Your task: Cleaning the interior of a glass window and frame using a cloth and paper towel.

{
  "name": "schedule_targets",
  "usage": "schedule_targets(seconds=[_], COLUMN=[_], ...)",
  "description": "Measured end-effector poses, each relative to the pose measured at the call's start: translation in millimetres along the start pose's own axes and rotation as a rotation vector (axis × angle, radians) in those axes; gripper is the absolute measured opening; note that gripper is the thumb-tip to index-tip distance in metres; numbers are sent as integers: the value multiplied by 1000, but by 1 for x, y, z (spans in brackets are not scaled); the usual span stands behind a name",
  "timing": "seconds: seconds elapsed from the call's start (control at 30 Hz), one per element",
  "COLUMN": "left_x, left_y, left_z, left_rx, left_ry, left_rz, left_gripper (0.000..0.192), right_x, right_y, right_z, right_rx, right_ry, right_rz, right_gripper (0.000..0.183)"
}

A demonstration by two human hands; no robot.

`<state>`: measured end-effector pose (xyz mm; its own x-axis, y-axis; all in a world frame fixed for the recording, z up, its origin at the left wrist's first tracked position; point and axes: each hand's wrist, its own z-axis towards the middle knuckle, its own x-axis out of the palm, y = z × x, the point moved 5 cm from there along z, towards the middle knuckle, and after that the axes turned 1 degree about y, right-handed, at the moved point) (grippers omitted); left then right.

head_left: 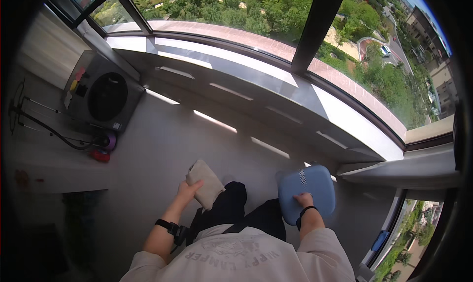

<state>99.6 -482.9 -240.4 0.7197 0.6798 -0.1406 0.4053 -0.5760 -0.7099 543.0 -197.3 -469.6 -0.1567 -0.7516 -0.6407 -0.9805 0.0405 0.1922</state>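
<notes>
My left hand (pixel 189 190) holds a folded beige cloth (pixel 205 182), thumb on top and the fingers underneath out of sight. The cloth is beside my left knee, above the floor. My right hand (pixel 305 199) is at the blue object (pixel 320 186), which looks like a stool or case with rounded corners and a black-and-white checked strip (pixel 302 177). The fingers of that hand are curled at its upper face; whether they grip a part of it cannot be told.
A grey front-loading washing machine (pixel 129 115) stands at the left, with a steamer-like appliance (pixel 109 140) and a red object (pixel 99 156) beside it. The low window wall (pixel 236 78) curves across the front. Grey curtains (pixel 402 173) hang at the right.
</notes>
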Motion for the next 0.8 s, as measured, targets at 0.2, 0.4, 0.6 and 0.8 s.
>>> schedule_targets(seconds=[0.2,0.4,0.6,0.8], left_x=[-83,-107,-135,-185], left_y=[-26,-36,-50,-12], left_z=[12,32,27,19], left_rx=[20,23,46,27], left_ry=[-62,-65,-237,-463], left_rz=[-336,-615,-530,-602], left_gripper=[48,49,51,50], right_x=[-7,0,28,64], right_y=[163,305,434,524], right_z=[-15,-4,8,32], right_rx=[-143,-400,-551,-607], right_ry=[10,81,267,346], right_rz=[-134,-288,-319,-340], right_gripper=[35,35,33,33])
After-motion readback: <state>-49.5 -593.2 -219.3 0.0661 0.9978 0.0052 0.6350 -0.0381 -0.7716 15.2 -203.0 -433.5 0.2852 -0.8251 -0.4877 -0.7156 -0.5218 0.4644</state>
